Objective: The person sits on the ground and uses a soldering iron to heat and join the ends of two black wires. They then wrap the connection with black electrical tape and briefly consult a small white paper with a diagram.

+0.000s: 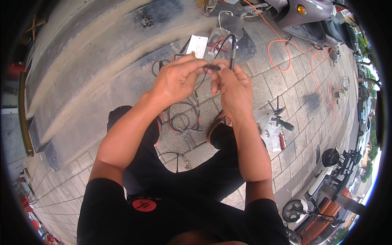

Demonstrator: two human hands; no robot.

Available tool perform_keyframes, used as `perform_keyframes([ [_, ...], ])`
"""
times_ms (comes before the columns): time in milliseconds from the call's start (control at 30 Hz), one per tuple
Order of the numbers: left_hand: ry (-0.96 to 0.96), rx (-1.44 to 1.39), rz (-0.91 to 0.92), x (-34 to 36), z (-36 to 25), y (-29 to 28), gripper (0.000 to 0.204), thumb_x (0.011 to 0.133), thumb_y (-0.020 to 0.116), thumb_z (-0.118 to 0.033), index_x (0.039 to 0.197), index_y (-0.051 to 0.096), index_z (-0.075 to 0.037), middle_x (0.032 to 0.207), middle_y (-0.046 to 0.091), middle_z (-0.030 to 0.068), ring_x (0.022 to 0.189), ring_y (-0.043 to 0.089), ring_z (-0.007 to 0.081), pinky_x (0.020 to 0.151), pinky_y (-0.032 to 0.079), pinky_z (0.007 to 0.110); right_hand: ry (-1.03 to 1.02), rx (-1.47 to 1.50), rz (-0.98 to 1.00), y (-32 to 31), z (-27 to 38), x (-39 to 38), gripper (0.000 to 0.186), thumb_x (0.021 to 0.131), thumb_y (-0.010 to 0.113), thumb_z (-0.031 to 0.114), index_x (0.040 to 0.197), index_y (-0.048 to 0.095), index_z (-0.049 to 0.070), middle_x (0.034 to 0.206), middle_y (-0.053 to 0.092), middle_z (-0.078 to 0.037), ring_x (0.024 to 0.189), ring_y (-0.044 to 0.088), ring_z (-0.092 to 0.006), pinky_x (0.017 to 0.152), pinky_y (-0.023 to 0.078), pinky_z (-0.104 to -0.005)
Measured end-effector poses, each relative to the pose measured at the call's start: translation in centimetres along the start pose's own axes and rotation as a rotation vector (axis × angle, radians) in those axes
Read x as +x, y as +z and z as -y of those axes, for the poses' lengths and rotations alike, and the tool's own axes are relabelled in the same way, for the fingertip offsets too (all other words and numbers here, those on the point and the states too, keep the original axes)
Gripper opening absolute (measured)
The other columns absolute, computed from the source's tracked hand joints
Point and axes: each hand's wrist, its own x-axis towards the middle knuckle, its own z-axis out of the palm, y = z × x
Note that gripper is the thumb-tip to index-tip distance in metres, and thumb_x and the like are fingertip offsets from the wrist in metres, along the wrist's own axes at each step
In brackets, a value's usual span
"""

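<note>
My left hand (179,75) is closed, its thumb and fingertips pinching one end of a short black cable connector (212,67). The other end meets the thumb and forefinger of my right hand (234,83). From the right hand's fingers a thicker dark rod-like piece (233,55) stands up, with a thin black cable looping from its top. Another thin black cable (203,83) hangs below the connector toward the paving. Between my feet lie coiled red and black leads (181,118) and a grey metal clamp-like tool (188,136).
Ahead lie a white card (197,45) and a dark mat (245,45) with red wires. To the right, a white sheet (265,126) bears small parts beside a red-handled screwdriver (282,141). An orange cable (290,57) runs past a parked scooter (304,18). Stone steps (81,61) rise left.
</note>
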Motion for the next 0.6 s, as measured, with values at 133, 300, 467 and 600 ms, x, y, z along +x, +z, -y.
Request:
perform_keyframes([
  [133, 0.018, -0.003, -0.013, 0.06, 0.04, 0.01, 0.025, 0.097, 0.065, 0.003, 0.121, 0.073, -0.001, 0.089, 0.065, 0.0083, 0.068, 0.060, 0.0168, 0.063, 0.050, 0.032, -0.006, 0.000, 0.006, 0.01, 0.01, -0.01, 0.019, 0.105, 0.058, 0.011, 0.114, 0.071, 0.000, 0.082, 0.067, -0.003, 0.059, 0.059, -0.0094, 0.054, 0.046, -0.0247],
  [300, 0.022, -0.017, -0.007, 0.13, -0.02, 0.05, 0.026, 0.096, 0.065, 0.004, 0.120, 0.073, -0.001, 0.091, 0.067, 0.0086, 0.069, 0.062, 0.0168, 0.063, 0.051, 0.032, -0.013, -0.007, 0.003, 0.11, 0.01, -0.09, 0.019, 0.105, 0.058, 0.011, 0.115, 0.070, 0.000, 0.083, 0.068, -0.004, 0.059, 0.059, -0.0092, 0.055, 0.047, -0.0246],
  [467, 0.021, -0.050, -0.004, 0.24, -0.59, 0.12, 0.028, 0.095, 0.064, 0.007, 0.120, 0.073, 0.000, 0.096, 0.070, 0.0095, 0.069, 0.064, 0.0167, 0.064, 0.053, 0.031, -0.022, -0.009, 0.029, 0.48, 0.07, -0.28, 0.019, 0.106, 0.058, 0.011, 0.116, 0.070, 0.000, 0.084, 0.068, -0.004, 0.059, 0.059, -0.0090, 0.055, 0.048, -0.0245],
  [600, 0.007, -0.058, 0.006, 0.30, -0.73, 0.33, 0.032, 0.093, 0.062, 0.009, 0.122, 0.072, 0.000, 0.099, 0.072, 0.0108, 0.072, 0.067, 0.0169, 0.065, 0.054, 0.031, -0.037, -0.022, 0.052, 0.61, 0.01, -0.45, 0.019, 0.106, 0.058, 0.011, 0.115, 0.070, -0.001, 0.084, 0.068, -0.003, 0.061, 0.059, -0.0084, 0.056, 0.048, -0.0242],
])
